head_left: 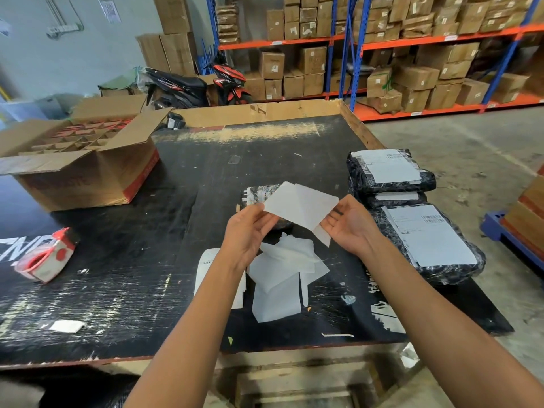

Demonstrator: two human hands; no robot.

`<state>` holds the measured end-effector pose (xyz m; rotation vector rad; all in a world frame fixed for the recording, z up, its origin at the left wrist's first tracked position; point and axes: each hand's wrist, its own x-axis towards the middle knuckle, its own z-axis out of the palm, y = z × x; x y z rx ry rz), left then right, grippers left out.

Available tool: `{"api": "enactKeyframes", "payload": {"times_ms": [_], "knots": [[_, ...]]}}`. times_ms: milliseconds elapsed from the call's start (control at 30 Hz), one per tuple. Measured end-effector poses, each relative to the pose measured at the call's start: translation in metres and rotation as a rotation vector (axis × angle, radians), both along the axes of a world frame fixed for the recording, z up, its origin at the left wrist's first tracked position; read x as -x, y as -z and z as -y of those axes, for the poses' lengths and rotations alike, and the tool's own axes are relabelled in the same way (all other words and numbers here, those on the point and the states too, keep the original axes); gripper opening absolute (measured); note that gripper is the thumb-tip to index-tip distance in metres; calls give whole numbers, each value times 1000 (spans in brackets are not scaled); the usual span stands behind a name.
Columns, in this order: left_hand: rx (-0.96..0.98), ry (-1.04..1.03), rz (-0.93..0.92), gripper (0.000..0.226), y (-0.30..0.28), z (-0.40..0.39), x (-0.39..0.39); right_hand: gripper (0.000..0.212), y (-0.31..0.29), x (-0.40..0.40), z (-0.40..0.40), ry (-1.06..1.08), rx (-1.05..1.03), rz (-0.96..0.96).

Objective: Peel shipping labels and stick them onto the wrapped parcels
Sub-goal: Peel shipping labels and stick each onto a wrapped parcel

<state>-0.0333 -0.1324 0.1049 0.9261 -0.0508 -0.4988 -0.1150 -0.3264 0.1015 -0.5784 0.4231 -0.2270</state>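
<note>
Above the black table (117, 290), left hand (247, 231) and right hand (350, 225) pinching opposite edges of a white label (300, 204), discarded backing sheets (282, 275) beneath, labelled wrapped parcels (412, 213) stacked at right

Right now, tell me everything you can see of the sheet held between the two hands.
The sheet is white, thin and paper-like, blank on the side facing the camera. It is held up above the table, tilted, with the left hand pinching its left edge and the right hand its right corner. A backing strip hangs at its lower right.
</note>
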Motion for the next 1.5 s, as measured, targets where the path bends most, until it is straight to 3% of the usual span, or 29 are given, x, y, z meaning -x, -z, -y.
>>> {"api": "enactKeyframes", "payload": {"times_ms": [167, 500, 667, 733, 867, 967, 1033, 1167, 1233, 1300, 1433, 1500], "knots": [[123, -76, -160, 11, 10, -16, -11, 10, 1, 3, 8, 160, -162, 3], [187, -208, -254, 5, 29, -45, -23, 30, -9, 5, 14, 383, -130, -95], [344, -334, -326, 9, 31, -67, -28, 25, -13, 8, 28, 506, -27, -198], [408, -369, -324, 11, 30, -75, -30, 22, -10, 8, 32, 455, 39, -234], [392, -409, -292, 11, 22, -68, -31, 18, 8, 3, 13, 160, 230, -328], [372, -391, -249, 13, 8, -53, -26, 30, 27, 4, -11, 78, 272, -403], [347, -379, -218, 13, -2, -42, -20, 19, 37, 6, -25, 66, 312, -437], [266, -377, -149, 8, -15, -23, -5, 47, 49, 11, -29, -4, 389, -468], [221, -379, -122, 5, -20, -14, 2, 42, 45, 14, -26, -20, 498, -449], [172, -384, -99, 5, -24, -6, 9, 37, 38, 12, -20, 25, 766, -411], [76, -400, -30, 11, -31, 15, 26, 42, 13, 17, -11, 41, 1246, 0], [36, -397, 19, 13, -32, 26, 35, 40, 6, 15, -10, 8, 1534, 107]]}}
